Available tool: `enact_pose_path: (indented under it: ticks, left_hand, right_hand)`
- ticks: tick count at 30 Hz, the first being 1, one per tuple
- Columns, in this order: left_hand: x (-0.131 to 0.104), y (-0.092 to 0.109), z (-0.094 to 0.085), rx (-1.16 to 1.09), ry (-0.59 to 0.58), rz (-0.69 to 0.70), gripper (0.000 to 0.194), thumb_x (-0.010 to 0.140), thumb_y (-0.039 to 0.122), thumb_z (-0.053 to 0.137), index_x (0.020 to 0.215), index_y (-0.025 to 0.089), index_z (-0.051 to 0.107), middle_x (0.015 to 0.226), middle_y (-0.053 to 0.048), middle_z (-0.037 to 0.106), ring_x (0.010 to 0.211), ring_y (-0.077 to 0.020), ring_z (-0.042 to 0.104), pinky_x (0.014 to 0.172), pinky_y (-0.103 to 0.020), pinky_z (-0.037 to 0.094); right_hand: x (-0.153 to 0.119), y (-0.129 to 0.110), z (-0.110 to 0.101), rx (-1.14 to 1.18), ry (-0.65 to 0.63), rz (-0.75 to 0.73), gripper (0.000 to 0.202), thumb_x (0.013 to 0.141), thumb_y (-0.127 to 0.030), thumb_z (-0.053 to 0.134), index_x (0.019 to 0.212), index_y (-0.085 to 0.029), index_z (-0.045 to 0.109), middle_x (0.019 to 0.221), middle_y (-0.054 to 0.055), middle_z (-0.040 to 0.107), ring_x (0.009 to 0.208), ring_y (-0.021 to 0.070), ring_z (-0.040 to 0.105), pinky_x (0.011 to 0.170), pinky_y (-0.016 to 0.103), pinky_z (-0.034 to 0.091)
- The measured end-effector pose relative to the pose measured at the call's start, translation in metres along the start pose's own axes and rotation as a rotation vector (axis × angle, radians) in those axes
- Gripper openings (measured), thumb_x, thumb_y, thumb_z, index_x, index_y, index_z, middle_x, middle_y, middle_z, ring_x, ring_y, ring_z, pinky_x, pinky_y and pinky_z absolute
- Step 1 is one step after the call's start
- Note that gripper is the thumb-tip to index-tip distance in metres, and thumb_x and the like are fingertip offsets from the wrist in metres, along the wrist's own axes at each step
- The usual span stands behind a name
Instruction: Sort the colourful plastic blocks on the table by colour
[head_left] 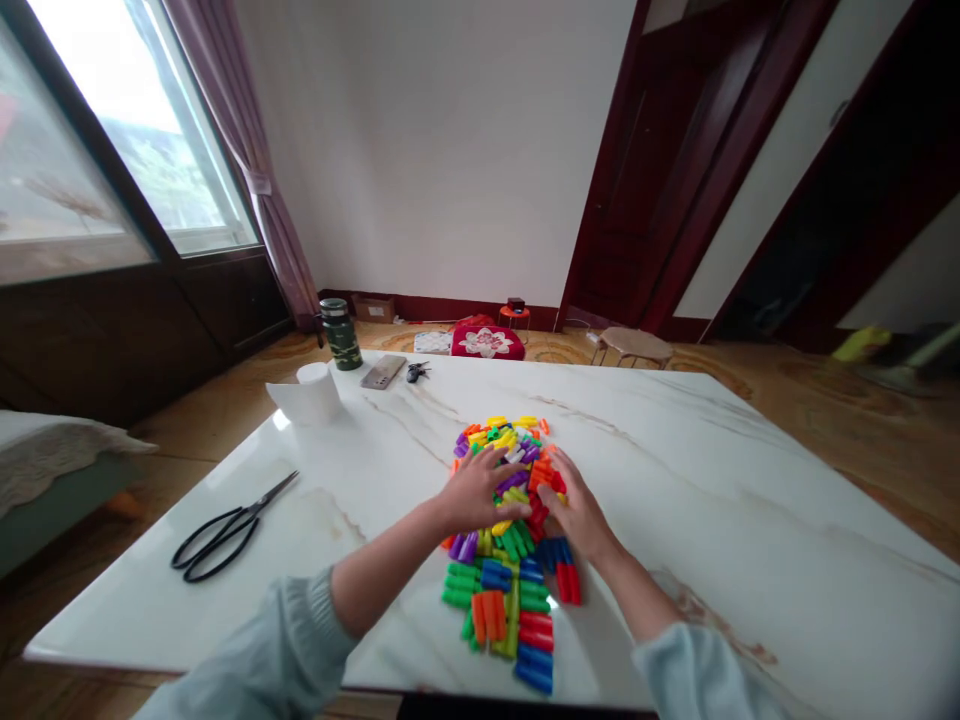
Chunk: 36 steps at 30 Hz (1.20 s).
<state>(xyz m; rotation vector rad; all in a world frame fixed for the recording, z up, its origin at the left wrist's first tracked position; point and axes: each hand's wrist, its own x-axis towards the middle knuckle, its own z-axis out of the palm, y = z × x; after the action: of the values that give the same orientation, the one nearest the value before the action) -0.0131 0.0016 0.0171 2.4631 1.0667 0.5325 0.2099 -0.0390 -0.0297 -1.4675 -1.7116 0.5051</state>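
A heap of colourful plastic toy building pieces (pixel 516 540) lies on the white marble-patterned table (pixel 360 560). My left hand (pixel 480 490) rests over the heap's left and middle part, fingers spread, palm down. On the right side my right hand (pixel 579 508) touches the red and orange pieces (pixel 541 475), its fingers apart and curved inward. Neither hand shows a piece lifted off the table. Closer to me, green, blue, orange and red pieces (pixel 489 615) sit joined in short rows. Part of the heap is hidden under both hands.
Black-handled scissors (pixel 225 535) lie at the left. Along the far left edge are a white paper roll (pixel 313 392), a camouflage bottle (pixel 340 335), a phone (pixel 383 371) and keys (pixel 417 371). Beyond the table stand a red-covered stool (pixel 487 342) and a round stool (pixel 636 345).
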Motion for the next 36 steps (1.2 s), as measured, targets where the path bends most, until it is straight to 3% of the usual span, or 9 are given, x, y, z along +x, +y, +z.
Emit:
enact_pose_path:
  ticks: [2, 5, 8, 11, 14, 20, 24, 30, 36]
  left_hand:
    - [-0.049, 0.016, 0.004, 0.07, -0.073, 0.052, 0.1, 0.062, 0.084, 0.06, 0.147, 0.035, 0.037, 0.158, -0.01, 0.028, 0.143, -0.0425, 0.024, 0.112, -0.063, 0.025]
    - [-0.107, 0.023, 0.021, 0.14, -0.161, 0.099, 0.118, 0.053, 0.086, 0.064, 0.152, 0.037, 0.023, 0.162, -0.011, 0.014, 0.143, -0.0466, 0.021, 0.111, -0.066, 0.023]
    - [-0.123, 0.02, 0.038, 0.208, -0.159, 0.038, 0.122, 0.052, 0.087, 0.063, 0.153, 0.035, 0.019, 0.162, -0.013, 0.008, 0.142, -0.0481, 0.021, 0.111, -0.068, 0.02]
    - [-0.106, 0.019, 0.043, 0.252, -0.157, -0.084, 0.113, 0.053, 0.083, 0.067, 0.149, 0.036, 0.031, 0.159, -0.013, 0.023, 0.141, -0.0459, 0.025, 0.109, -0.066, 0.025]
    - [-0.085, 0.02, 0.039, 0.275, -0.147, -0.155, 0.101, 0.053, 0.07, 0.075, 0.143, 0.037, 0.042, 0.15, -0.01, 0.04, 0.134, -0.043, 0.036, 0.106, -0.062, 0.033]
    - [-0.079, 0.017, 0.042, 0.252, -0.049, -0.11, 0.083, 0.057, 0.052, 0.077, 0.134, 0.039, 0.05, 0.147, -0.008, 0.042, 0.131, -0.0402, 0.038, 0.105, -0.058, 0.033]
    - [-0.083, 0.016, 0.054, 0.211, 0.019, -0.088, 0.068, 0.061, 0.048, 0.072, 0.126, 0.038, 0.055, 0.148, -0.006, 0.041, 0.133, -0.0398, 0.034, 0.108, -0.059, 0.029]
    - [-0.08, 0.02, 0.066, 0.056, 0.087, 0.05, 0.056, 0.064, 0.024, 0.063, 0.118, 0.031, 0.057, 0.127, -0.006, 0.059, 0.113, -0.0289, 0.053, 0.1, -0.045, 0.044]
    - [-0.01, 0.007, 0.045, -0.077, 0.211, 0.092, 0.052, 0.072, 0.019, 0.058, 0.124, 0.023, 0.052, 0.133, -0.011, 0.052, 0.124, -0.0249, 0.049, 0.104, -0.039, 0.044]
  right_hand:
    - [-0.047, -0.006, -0.009, -0.143, -0.121, -0.05, 0.08, 0.082, -0.064, 0.055, 0.15, -0.028, 0.032, 0.158, 0.008, 0.028, 0.146, 0.0297, 0.022, 0.118, 0.051, 0.023]
    - [-0.111, -0.01, -0.009, -0.324, -0.35, -0.047, 0.116, 0.057, -0.065, 0.078, 0.153, -0.032, 0.022, 0.162, 0.008, 0.01, 0.147, 0.039, 0.009, 0.115, 0.062, 0.015]
    - [-0.131, -0.015, 0.003, -0.442, -0.446, 0.024, 0.127, 0.047, -0.058, 0.085, 0.153, -0.032, 0.019, 0.163, 0.007, -0.005, 0.147, 0.0397, -0.003, 0.115, 0.063, 0.009]
    - [-0.114, -0.019, 0.01, -0.454, -0.449, 0.036, 0.126, 0.048, -0.057, 0.085, 0.153, -0.03, 0.022, 0.163, 0.006, 0.0, 0.148, 0.0369, -0.006, 0.117, 0.059, 0.012]
    - [-0.095, -0.014, 0.007, -0.39, -0.412, -0.059, 0.106, 0.056, -0.052, 0.082, 0.149, -0.031, 0.035, 0.161, 0.005, 0.018, 0.148, 0.0368, 0.005, 0.116, 0.057, 0.022]
    - [-0.09, -0.001, -0.003, -0.345, -0.263, -0.243, 0.066, 0.074, -0.037, 0.07, 0.137, -0.035, 0.051, 0.151, 0.006, 0.04, 0.139, 0.0339, 0.034, 0.11, 0.055, 0.036]
    - [-0.087, -0.008, 0.013, -0.319, -0.201, -0.29, 0.057, 0.076, -0.025, 0.065, 0.132, -0.032, 0.055, 0.143, 0.008, 0.048, 0.13, 0.0313, 0.046, 0.106, 0.052, 0.043]
    - [-0.071, -0.013, 0.035, -0.142, -0.054, -0.415, 0.048, 0.075, -0.003, 0.049, 0.115, -0.026, 0.062, 0.125, 0.008, 0.059, 0.116, 0.0221, 0.058, 0.099, 0.038, 0.052]
    - [0.011, -0.027, 0.032, -0.038, 0.065, -0.338, 0.033, 0.084, -0.011, 0.048, 0.11, -0.024, 0.064, 0.126, 0.009, 0.057, 0.118, 0.0221, 0.056, 0.101, 0.042, 0.048]
